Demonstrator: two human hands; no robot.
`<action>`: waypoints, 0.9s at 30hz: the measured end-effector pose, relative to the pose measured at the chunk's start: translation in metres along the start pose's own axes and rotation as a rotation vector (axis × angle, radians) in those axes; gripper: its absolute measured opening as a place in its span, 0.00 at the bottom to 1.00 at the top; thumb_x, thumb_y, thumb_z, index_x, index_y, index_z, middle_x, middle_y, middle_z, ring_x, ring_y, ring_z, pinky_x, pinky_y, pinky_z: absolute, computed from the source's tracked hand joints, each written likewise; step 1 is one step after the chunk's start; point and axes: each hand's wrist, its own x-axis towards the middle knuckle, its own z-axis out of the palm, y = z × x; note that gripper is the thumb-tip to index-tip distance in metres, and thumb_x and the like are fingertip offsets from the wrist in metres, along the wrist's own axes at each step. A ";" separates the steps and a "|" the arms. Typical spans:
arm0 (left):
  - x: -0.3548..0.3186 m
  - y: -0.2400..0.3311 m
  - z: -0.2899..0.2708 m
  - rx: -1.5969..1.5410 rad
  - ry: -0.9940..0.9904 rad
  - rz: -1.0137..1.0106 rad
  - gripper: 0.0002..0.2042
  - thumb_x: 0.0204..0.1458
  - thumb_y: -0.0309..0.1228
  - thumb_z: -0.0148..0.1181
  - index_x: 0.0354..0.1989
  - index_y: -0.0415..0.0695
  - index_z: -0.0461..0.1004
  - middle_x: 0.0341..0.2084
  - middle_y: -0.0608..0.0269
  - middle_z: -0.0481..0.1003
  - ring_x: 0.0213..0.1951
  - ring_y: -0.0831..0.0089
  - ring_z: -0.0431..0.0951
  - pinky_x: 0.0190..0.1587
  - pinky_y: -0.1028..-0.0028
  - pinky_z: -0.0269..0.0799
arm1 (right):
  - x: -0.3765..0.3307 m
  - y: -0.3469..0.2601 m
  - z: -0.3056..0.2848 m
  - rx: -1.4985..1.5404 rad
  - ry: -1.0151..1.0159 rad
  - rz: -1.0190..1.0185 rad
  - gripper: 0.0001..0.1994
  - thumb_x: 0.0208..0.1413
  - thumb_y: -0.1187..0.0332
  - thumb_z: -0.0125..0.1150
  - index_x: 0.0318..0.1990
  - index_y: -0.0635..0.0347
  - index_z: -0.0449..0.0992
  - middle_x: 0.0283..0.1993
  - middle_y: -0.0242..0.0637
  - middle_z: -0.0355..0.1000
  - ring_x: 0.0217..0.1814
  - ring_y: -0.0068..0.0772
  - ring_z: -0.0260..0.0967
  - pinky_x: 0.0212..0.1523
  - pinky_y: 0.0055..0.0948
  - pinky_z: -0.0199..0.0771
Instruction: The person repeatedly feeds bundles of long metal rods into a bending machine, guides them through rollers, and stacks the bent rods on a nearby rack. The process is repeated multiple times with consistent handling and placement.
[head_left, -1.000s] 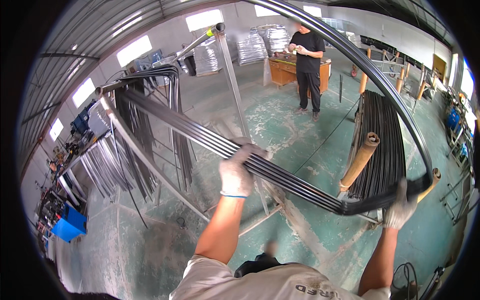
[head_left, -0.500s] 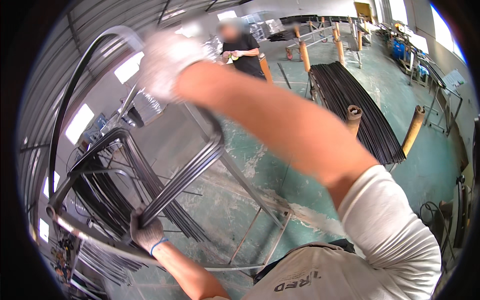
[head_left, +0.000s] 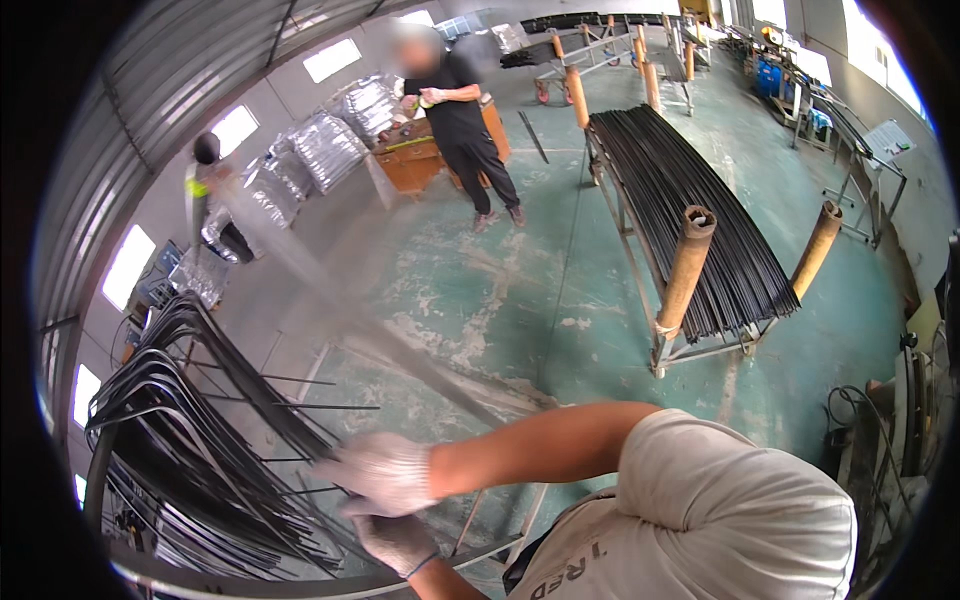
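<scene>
My right hand [head_left: 385, 472], in a pale knitted glove, is low in front of me, just above my left hand and overlapping it. It is smeared by motion, and its fingertips are unclear against the dark strips. My left hand [head_left: 398, 545], gloved too, is curled closed beneath it. What lies inside its fingers is hidden. Close by on the left hangs a thick pile of bent black strips [head_left: 190, 430], folded over a rack with their ends drooping toward my hands. A blurred grey bar [head_left: 370, 325] slants across the view from upper left toward my right forearm.
A curved metal rail [head_left: 250, 585] runs along the lower left. A trolley with long black strips [head_left: 690, 220] and upright cardboard-like tubes [head_left: 688, 270] stands to the right. One person in black [head_left: 465, 130] stands ahead; another person [head_left: 222, 215] is farther left, near silver-wrapped stacks [head_left: 325, 150].
My right hand has come down from high up to beside my left hand. The bent strips my left hand gripped no longer stand out before me. The view has shifted.
</scene>
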 end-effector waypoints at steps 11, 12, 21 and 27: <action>-0.013 -0.253 0.202 1.023 -0.094 -0.114 0.12 0.73 0.33 0.57 0.56 0.36 0.72 0.42 0.52 0.79 0.40 0.63 0.81 0.49 0.61 0.81 | -0.529 0.258 -0.150 -0.315 0.506 1.383 0.23 0.62 0.61 0.75 0.63 0.53 0.80 0.52 0.47 0.86 0.54 0.53 0.85 0.56 0.47 0.85; -0.014 -0.284 0.229 0.993 -0.095 -0.171 0.11 0.72 0.29 0.56 0.55 0.35 0.72 0.43 0.51 0.80 0.40 0.62 0.81 0.50 0.61 0.82 | -0.557 0.261 -0.189 -0.290 0.541 1.641 0.25 0.61 0.61 0.77 0.64 0.53 0.79 0.55 0.50 0.84 0.59 0.55 0.83 0.60 0.49 0.83; 0.028 -0.560 0.469 0.956 -0.639 -0.141 0.08 0.71 0.22 0.62 0.55 0.39 0.77 0.48 0.57 0.82 0.48 0.68 0.82 0.57 0.65 0.81 | -0.832 0.387 -0.350 -0.601 0.476 2.237 0.46 0.51 0.44 0.83 0.70 0.62 0.68 0.68 0.54 0.73 0.73 0.57 0.72 0.70 0.48 0.77; 0.021 -0.699 0.538 1.126 -0.763 -0.153 0.07 0.71 0.22 0.62 0.53 0.38 0.79 0.47 0.60 0.82 0.49 0.70 0.82 0.57 0.69 0.77 | -0.819 0.458 -0.395 -0.539 0.161 2.393 0.51 0.50 0.38 0.80 0.71 0.67 0.65 0.69 0.46 0.69 0.70 0.46 0.69 0.71 0.45 0.71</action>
